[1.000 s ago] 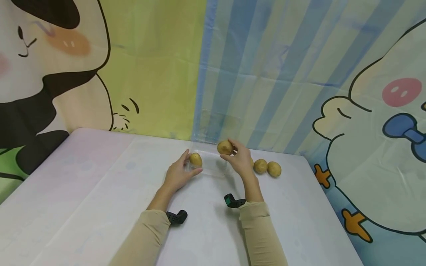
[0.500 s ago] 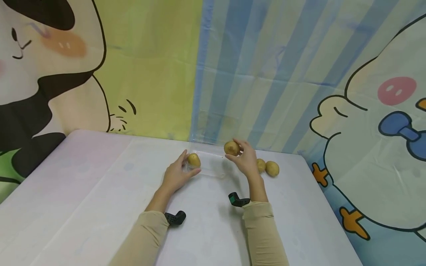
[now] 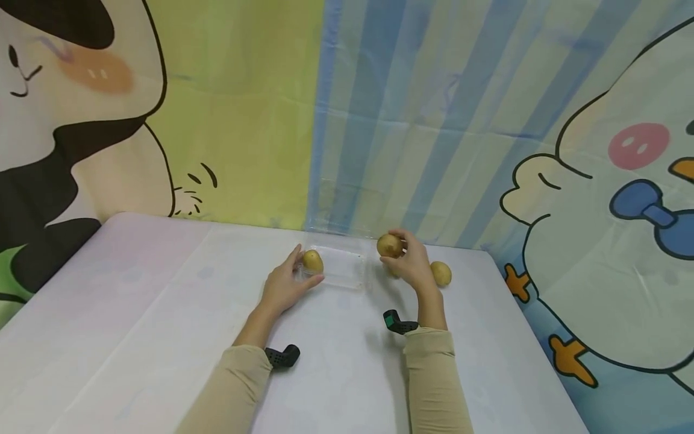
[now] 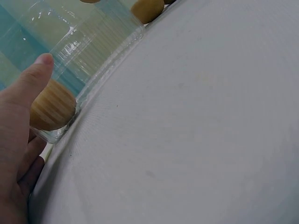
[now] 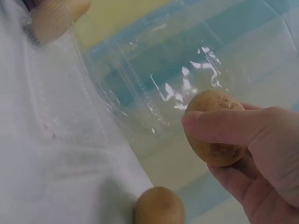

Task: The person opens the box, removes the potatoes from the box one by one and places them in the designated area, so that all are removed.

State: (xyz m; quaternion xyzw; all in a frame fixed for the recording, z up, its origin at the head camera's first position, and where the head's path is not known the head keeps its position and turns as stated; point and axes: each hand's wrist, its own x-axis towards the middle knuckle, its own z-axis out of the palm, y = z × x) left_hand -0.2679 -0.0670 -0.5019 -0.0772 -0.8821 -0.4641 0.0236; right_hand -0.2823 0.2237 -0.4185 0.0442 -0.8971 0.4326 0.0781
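Observation:
A clear plastic box [image 3: 344, 277] stands on the table, its clear lid [image 3: 349, 205] raised at the back. One potato [image 3: 312, 261] lies in its left end. My left hand [image 3: 283, 286] grips that end, the thumb [image 4: 35, 77] on the near side in the left wrist view and fingers beyond. Between thumb and fingers, my right hand [image 3: 414, 262] holds another potato [image 3: 389, 246] above the table, just right of the box. In the right wrist view the held potato [image 5: 215, 128] shows a rough brown patch, with another potato [image 5: 160, 207] below it.
One loose potato [image 3: 441, 273] lies right of my right hand, and another potato [image 3: 394, 272] shows partly under it. The table [image 3: 162, 337] has a white cover. A printed cloth [image 3: 260, 120] hangs close behind its far edge.
My right hand has moved to the right with its potato, away from above the box, and now hides more of the loose potatoes. The left hand stays at the box's left end.

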